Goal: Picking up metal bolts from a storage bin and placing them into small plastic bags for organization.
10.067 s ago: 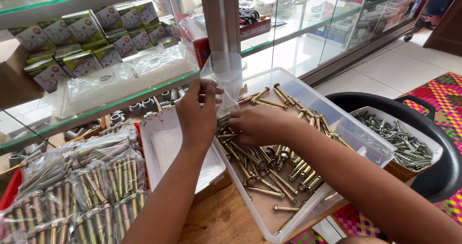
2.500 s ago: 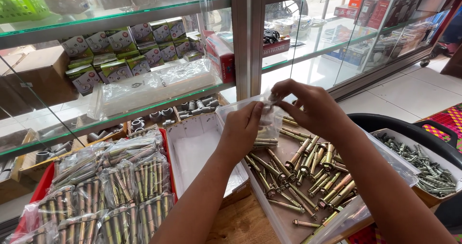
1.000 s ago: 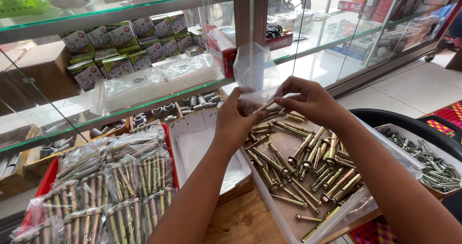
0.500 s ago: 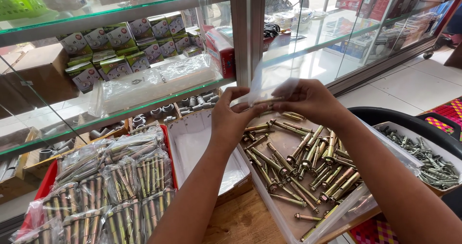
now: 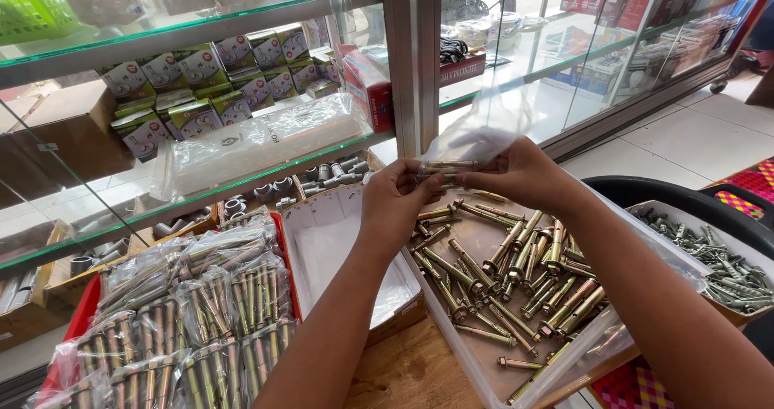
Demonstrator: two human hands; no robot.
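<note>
Where the fingertips of both hands meet, a small bundle of brass-coloured bolts (image 5: 450, 167) is pinched, lying roughly level. Fingers of the left hand (image 5: 395, 203) are closed on the bundle's left end; fingers of the right hand (image 5: 520, 171) are closed on its right end and on the mouth of a clear plastic bag (image 5: 484, 123). The bag is held up above the bolts, its thin film standing in front of the cabinet post (image 5: 411, 62). Whether the bolts are fully inside the bag cannot be told.

Just below the hands, a clear plastic tray (image 5: 484, 377) is seen, filled with loose bolts (image 5: 524, 272) of the same kind, lying every way. Both forearms are stretched over it from the near edge.

Left of the tray, a shallow white box (image 5: 339, 239) is set, holding only a clear film liner. Further left, a red tray (image 5: 76, 328) is packed with bagged bolts (image 5: 201, 312), each bundle in its own clear bag.

To the right, a black tub (image 5: 693, 203) is seen, and on it a white tray (image 5: 669, 215) of smaller grey screws (image 5: 717, 260).

At the far side, a glass cabinet is noted: green and white cartons (image 5: 201, 74) on the upper shelf, a long clear packet (image 5: 258, 143) in front of them, a red box (image 5: 369, 86) beside the post, and metal pipe fittings (image 5: 266, 191) on the shelf below. A wooden bench top (image 5: 411, 373) is visible at the near edge.
</note>
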